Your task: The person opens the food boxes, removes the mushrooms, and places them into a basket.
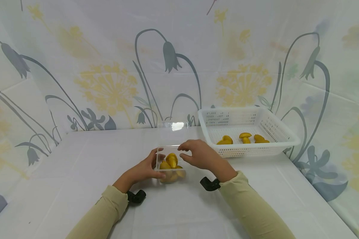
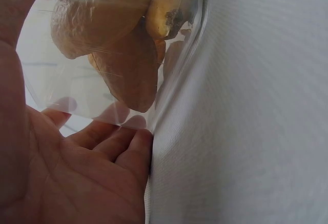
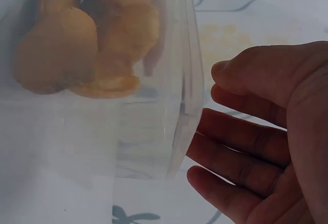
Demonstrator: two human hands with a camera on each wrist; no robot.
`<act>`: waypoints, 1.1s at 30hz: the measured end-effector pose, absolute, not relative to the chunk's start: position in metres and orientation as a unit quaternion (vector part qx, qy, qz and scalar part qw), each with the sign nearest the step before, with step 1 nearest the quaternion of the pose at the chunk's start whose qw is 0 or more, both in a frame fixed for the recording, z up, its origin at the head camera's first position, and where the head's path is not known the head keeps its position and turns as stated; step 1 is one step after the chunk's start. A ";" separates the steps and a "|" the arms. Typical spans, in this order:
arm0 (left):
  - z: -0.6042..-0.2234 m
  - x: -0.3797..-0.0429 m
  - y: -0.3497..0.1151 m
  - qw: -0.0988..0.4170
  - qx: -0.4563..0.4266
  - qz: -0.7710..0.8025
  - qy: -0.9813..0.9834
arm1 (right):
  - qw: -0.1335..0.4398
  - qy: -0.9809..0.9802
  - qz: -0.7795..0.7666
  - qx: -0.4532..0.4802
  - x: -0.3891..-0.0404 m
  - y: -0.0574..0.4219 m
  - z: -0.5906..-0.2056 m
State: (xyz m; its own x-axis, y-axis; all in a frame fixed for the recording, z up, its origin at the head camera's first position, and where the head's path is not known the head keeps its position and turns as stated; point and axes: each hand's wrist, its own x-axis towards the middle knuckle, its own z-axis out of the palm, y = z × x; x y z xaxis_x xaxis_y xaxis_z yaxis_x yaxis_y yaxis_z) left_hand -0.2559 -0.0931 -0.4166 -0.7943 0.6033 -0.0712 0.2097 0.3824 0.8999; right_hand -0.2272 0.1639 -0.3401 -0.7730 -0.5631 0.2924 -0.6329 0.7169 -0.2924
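Observation:
A clear plastic box (image 1: 185,158) with several yellow mushrooms (image 1: 172,160) inside stands on the table in the head view. My left hand (image 1: 143,170) grips its left side, thumb along the front and fingers round toward the back. In the left wrist view, fingertips (image 2: 134,141) curl against the clear wall, low by the tablecloth. Beyond the box's right rim, my right hand (image 1: 201,154) hovers with loosely bent fingers and nothing between them. Its fingers (image 3: 236,131) lie beside the box wall in the right wrist view. A clear lid (image 1: 170,131) stands raised behind the box.
A white perforated basket (image 1: 248,150) sits at the back right, holding several more yellow mushrooms (image 1: 245,136). A white cloth covers the table (image 1: 77,166). Behind it hangs a flower-printed curtain (image 1: 179,86).

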 end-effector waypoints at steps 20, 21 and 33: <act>-0.416 -0.256 -0.094 0.203 0.260 0.499 0.801 | 0.055 -0.914 0.210 0.343 -0.224 0.149 -0.351; -0.416 -0.255 -0.094 0.203 0.259 0.499 0.802 | 0.053 -0.913 0.211 0.344 -0.224 0.148 -0.352; -0.417 -0.256 -0.094 0.203 0.263 0.499 0.800 | 0.028 -0.904 0.223 0.362 -0.223 0.142 -0.356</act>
State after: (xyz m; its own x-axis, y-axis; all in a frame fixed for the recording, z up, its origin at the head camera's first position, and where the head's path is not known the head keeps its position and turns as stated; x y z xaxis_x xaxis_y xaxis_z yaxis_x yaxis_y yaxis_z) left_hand -0.2559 -0.0944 -0.4165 -0.7787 0.6242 -0.0629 0.2182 0.3635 0.9057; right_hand -0.2233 0.1422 -0.3560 -0.7357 -0.6432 0.2122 -0.6681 0.6376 -0.3835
